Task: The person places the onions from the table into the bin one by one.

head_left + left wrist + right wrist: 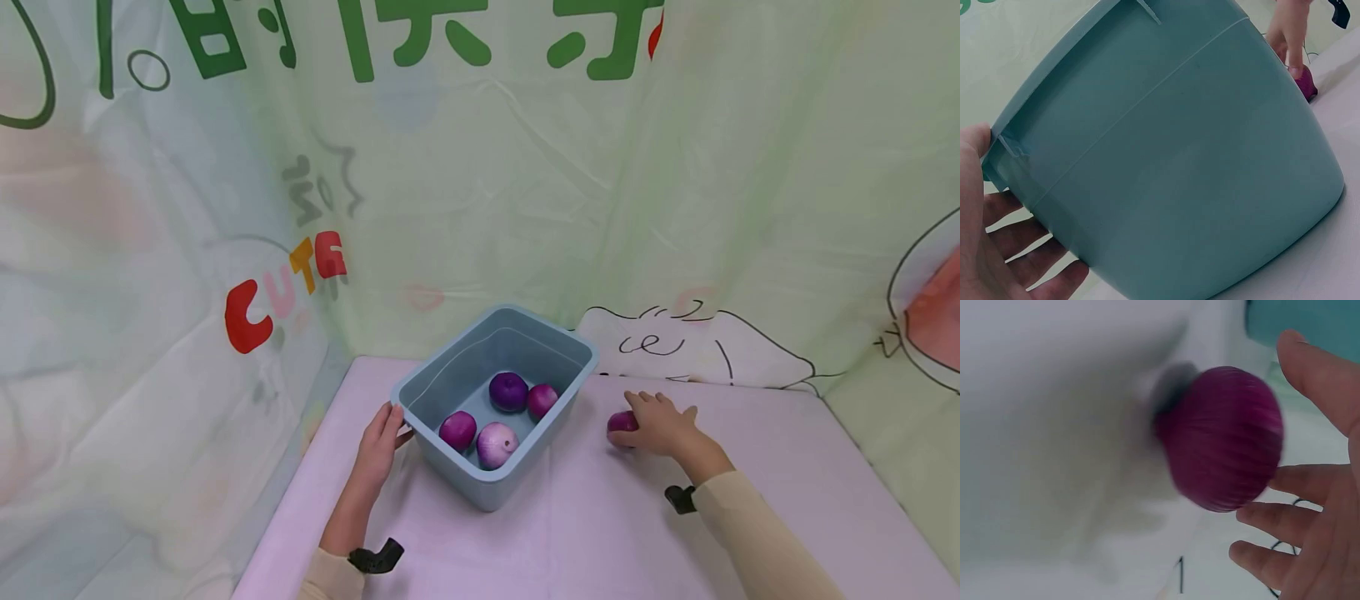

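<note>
My left hand point(377, 446) holds the near left corner of a blue-grey plastic bin point(465, 483). In the left wrist view its thumb lies at the rim and the fingers curl against the outer wall. Inside the bin are several red onions, among them a dark purple one point(509, 392) and a paler one point(497, 445). To the right of the bin, my right hand point(663, 423) reaches over another red onion point(621, 423) on the table. The right wrist view shows fingers spread beside this onion point(1222, 437), fingertips close to it and the thumb apart.
A table with a pale pink cover point(570, 533) bears the bin and the loose onion. Printed cloth curtains point(480, 183) hang behind the table and along both sides. The bin stands near the back edge, turned at an angle.
</note>
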### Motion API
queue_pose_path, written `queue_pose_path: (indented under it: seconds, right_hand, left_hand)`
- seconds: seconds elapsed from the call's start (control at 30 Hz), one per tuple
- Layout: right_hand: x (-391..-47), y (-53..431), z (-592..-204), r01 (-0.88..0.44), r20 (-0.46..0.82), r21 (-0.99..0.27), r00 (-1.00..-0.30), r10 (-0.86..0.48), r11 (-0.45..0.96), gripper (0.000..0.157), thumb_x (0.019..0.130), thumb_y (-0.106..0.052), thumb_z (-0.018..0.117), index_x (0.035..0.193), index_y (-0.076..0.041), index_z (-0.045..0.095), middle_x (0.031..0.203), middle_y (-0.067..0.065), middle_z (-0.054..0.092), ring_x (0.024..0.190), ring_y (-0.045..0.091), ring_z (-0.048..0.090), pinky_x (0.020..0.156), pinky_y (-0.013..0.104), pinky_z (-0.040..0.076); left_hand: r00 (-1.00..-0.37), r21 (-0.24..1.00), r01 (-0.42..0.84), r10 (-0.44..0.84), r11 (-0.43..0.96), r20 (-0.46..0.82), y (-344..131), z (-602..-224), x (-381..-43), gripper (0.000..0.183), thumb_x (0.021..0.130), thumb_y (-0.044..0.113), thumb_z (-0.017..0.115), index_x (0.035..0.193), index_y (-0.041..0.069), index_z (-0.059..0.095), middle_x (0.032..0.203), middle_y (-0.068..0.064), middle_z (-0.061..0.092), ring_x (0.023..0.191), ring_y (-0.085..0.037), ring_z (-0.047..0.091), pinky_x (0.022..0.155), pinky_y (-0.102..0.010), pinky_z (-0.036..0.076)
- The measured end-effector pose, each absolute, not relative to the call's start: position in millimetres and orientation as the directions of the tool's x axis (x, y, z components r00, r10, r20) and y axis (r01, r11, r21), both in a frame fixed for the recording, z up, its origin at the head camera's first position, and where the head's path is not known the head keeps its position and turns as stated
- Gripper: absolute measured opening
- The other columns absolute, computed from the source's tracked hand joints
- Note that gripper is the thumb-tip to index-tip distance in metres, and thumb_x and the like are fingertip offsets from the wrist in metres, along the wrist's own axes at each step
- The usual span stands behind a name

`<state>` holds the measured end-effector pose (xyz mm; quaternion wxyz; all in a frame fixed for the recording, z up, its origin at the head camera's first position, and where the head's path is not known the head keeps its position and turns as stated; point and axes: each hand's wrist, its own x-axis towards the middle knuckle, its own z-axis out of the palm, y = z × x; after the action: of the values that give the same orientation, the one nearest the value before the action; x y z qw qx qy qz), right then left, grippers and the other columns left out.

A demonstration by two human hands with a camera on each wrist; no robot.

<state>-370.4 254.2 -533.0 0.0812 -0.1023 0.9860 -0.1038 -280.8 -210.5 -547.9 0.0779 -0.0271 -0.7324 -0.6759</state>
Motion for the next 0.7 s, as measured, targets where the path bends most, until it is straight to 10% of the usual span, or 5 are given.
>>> queue_pose_path:
  seconds: [0.7]
  right_hand:
    - [-361, 263, -548, 0.006, -0.189, -0.199, -0.981, -0.033, 0.98, 0.085, 0.068, -0.067, 0.072, 0.104, 0.008, 0.055, 0.085, 0.019, 0.057, 0.087, 0.046, 0.051, 0.083, 0.084, 0.014]
  left_hand:
    - [-0.991, 0.988, 0.128, -0.036, 0.091, 0.132, -204, -516, -264, 0.054, 0.101, 0.041, 0.043, 0.147, 0.011, 0.037, 0.142, -0.015, 0.044, 0.124, -0.029, 0.047, 0.099, -0.054, 0.04]
